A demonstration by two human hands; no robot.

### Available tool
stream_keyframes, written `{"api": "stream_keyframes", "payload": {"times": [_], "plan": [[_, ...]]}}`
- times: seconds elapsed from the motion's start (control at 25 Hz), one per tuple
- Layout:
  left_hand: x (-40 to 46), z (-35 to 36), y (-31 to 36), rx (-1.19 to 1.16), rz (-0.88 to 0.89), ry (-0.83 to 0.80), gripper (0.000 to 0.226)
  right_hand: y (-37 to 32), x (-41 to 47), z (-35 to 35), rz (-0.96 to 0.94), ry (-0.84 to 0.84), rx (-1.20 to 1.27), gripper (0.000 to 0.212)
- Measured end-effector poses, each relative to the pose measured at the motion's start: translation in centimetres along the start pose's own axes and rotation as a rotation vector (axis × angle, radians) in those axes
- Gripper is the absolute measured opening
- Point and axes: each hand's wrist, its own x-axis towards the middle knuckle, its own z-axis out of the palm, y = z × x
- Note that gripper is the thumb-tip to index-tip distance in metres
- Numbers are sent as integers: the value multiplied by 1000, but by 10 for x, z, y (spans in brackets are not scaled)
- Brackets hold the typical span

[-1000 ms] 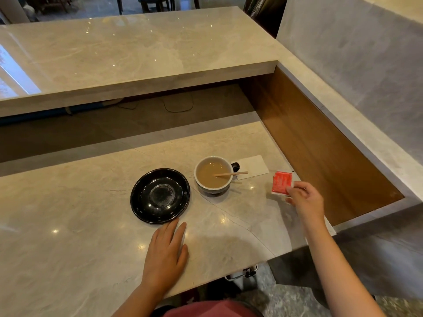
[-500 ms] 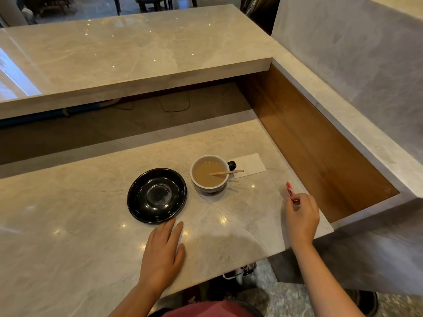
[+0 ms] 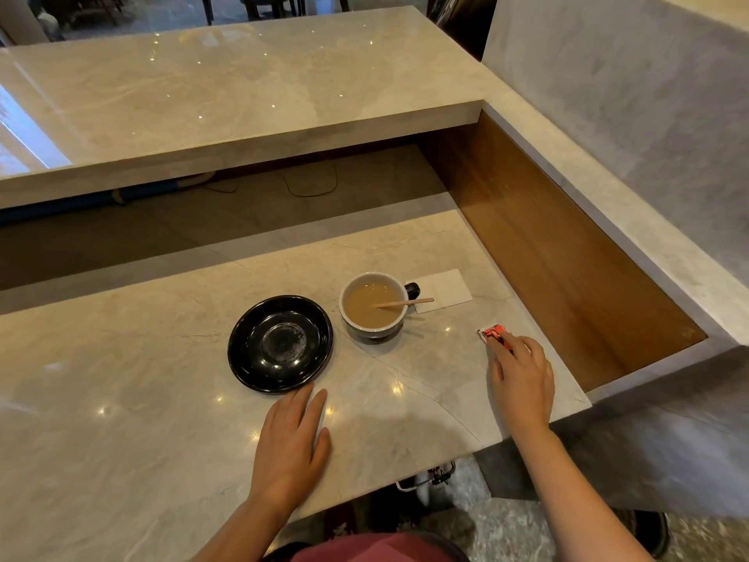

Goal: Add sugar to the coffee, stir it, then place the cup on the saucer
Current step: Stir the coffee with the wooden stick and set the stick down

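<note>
A white cup (image 3: 372,324) of milky coffee stands on the marble counter, its dark handle pointing right and a wooden stirrer (image 3: 405,303) resting in it over the rim. Left of the cup sits an empty black saucer (image 3: 280,343). My right hand (image 3: 521,377) lies low on the counter to the right of the cup, fingertips on a red sugar packet (image 3: 495,333) that rests on the surface. My left hand (image 3: 292,442) lies flat, palm down, just in front of the saucer, holding nothing.
A white napkin (image 3: 446,289) lies behind the cup's handle. A raised marble ledge (image 3: 227,103) runs along the back, and a wood-lined side wall (image 3: 547,253) closes the right. The counter's right front corner (image 3: 583,403) is just beyond my right hand.
My right hand has lowered the red packet from the air down onto the counter. The left hand, cup and saucer have stayed put.
</note>
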Motion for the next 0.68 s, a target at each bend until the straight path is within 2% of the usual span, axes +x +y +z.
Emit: {"api": "stream_keyframes", "payload": {"times": [0.12,0.44,0.56,0.68], "plan": [[0,1,0,-2,1,-6,52,8,-2,0,8,-91,-87,31],[0,3,-1,-10,3,-19,52,5,-5,1,53,-126,-139,36],[1,4,-2,-8,17,-25,53,-9,3,-9,58,-44,-26,33],[1,5,-3,-32,22,-26,54,-43,22,-23,-83,-44,241,44]]}}
